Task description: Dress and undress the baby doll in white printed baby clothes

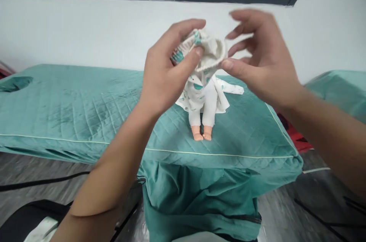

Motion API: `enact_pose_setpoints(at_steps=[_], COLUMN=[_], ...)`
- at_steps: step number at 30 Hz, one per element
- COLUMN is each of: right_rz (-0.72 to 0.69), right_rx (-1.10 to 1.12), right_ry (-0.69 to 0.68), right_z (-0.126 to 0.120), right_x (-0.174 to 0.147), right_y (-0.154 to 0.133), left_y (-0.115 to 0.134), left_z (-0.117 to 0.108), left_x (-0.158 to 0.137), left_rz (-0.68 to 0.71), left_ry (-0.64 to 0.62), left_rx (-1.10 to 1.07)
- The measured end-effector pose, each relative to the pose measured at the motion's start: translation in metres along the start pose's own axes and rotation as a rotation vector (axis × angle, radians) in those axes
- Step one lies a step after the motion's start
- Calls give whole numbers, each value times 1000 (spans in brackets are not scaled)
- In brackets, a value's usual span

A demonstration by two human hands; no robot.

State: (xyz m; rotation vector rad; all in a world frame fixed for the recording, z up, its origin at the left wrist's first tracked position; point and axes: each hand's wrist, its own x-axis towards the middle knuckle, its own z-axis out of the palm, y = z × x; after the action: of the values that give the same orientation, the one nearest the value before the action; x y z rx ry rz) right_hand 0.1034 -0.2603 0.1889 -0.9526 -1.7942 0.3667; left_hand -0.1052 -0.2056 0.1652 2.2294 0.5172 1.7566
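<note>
My left hand (174,62) is closed around a small white garment (214,57) with green print and a gathered, ribbed edge. Its thumb presses into the opening, which faces me. At the right side of that opening my right hand (254,51) has its fingers curved and spread apart, with the thumb tip at the rim; the fingers are slightly blurred. Below and behind the garment a doll (210,102) in white leggings lies with its bare feet toward me. Printed white clothing (224,102) is spread about it, one sleeve reaching right. The doll's upper body and head are hidden.
The doll lies on a padded bed with a green quilted cover (85,108), which has a face hole (17,83) at far left. A white wall (85,32) stands behind. Green cloth (200,192) hangs in front. A black cable (42,183) runs at lower left.
</note>
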Motion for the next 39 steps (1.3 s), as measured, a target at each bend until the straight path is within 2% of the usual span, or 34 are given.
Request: enact_pose_setpoints(at_steps=[2,3,6,9,12,15,21,24,27,30,33,36,39], right_rz=[-198,-243,-264,-272,-208,-50,231,313,330,290,256,298,295], right_rx=[-213,-296,-409,-331,-231,-158,-40,18,104,340,541,553,538], right_ry=[-1,-15,11,110,142,91,-61,-157,-217,-173,-79,-23,68], right_z=[-6,-7,-8,-7,-9,-13,-18,-17,-17,-20,-22,-17,-6], right_x=[6,10,21,29,30,19,-10,-15,-15,-14,-11,-7,-4], right_y=[-11,-16,-23,-18,-3,21,67,70,62,50,43,43,51], left_y=[2,2,1,-4,-10,-18,-33,-43,-54,-61,-59,-49,-35], left_z=[1,2,6,7,5,1,5,11,12,8,2,0,1], left_x=[16,22,34,34,24,11,-13,-21,-24,-20,-14,-7,-5], left_rz=[11,8,-94,-264,-372,-425,-481,-525,-549,-547,-517,-498,-491], left_ry=[-39,-69,-145,-144,-187,-241,-177,-155,-101,-40,-54,-148,-364], left_rx=[-72,-131,-324,-400,-420,-429,-479,-465,-481,-501,-478,-427,-354])
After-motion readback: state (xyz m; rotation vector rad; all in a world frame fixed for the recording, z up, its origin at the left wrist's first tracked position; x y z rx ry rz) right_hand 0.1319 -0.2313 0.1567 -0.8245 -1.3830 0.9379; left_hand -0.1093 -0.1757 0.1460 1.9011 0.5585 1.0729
